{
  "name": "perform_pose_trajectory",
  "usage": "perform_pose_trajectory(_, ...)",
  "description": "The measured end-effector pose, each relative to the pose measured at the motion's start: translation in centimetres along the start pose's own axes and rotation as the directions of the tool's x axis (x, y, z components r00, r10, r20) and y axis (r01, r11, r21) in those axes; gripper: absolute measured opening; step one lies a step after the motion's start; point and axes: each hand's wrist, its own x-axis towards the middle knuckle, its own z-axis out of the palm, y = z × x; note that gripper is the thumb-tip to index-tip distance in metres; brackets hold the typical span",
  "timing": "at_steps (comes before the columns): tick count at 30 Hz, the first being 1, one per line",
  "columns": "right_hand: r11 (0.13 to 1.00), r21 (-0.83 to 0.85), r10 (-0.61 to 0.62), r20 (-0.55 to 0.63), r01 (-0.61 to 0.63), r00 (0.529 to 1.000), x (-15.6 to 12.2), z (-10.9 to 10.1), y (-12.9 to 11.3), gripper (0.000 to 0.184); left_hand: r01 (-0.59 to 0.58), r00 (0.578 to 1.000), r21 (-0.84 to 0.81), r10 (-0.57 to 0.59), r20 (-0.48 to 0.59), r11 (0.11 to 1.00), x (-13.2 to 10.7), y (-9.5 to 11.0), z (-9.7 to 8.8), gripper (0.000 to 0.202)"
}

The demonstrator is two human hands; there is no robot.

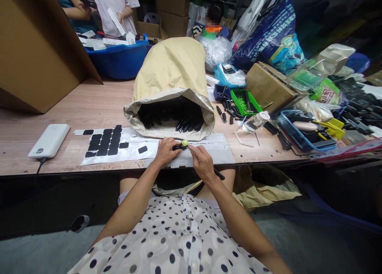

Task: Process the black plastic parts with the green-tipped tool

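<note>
My left hand (166,151) is closed on a small black part (176,147) at the table's front edge. At the part's right end sits a round yellow-green piece (185,142). My right hand (202,162) is closed round a slim tool whose black handle (219,173) sticks out below the palm; its tip meets the yellow-green piece, and its exact kind is hidden by my fingers. Just beyond my hands a cream sack (171,67) lies with its mouth towards me, holding many black parts (188,123). Beneath my hands is a grey-white sheet (222,148).
Left are black rounded stickers (104,142) on white backing and a white power bank (49,140). Right are a green tray (246,101), a clear bottle (255,122) and a blue basket (307,133). Two people stand behind a blue tub (119,61).
</note>
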Motion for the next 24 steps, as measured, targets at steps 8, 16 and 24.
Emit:
perform_pose_trajectory(8, 0.999, -0.047, -0.01, 0.05, 0.012, 0.999, -0.3, 0.2, -0.1, 0.039, 0.018, 1.0, -0.014, -0.018, 0.02, 1.0, 0.1, 0.4, -0.2, 0.012)
perform_pose_trajectory(16, 0.999, -0.036, 0.033, -0.004, -0.033, 0.999, 0.0, -0.5, 0.5, 0.04, -0.005, 1.0, -0.03, 0.006, 0.008, 1.0, 0.1, -0.1, 0.1, 0.015)
perform_pose_trajectory(24, 0.994, -0.1, 0.043, -0.016, -0.044, 0.999, 0.0, -0.8, 2.1, 0.036, 0.01, 1.0, -0.023, -0.009, 0.029, 1.0, 0.0, 0.3, -0.3, 0.016)
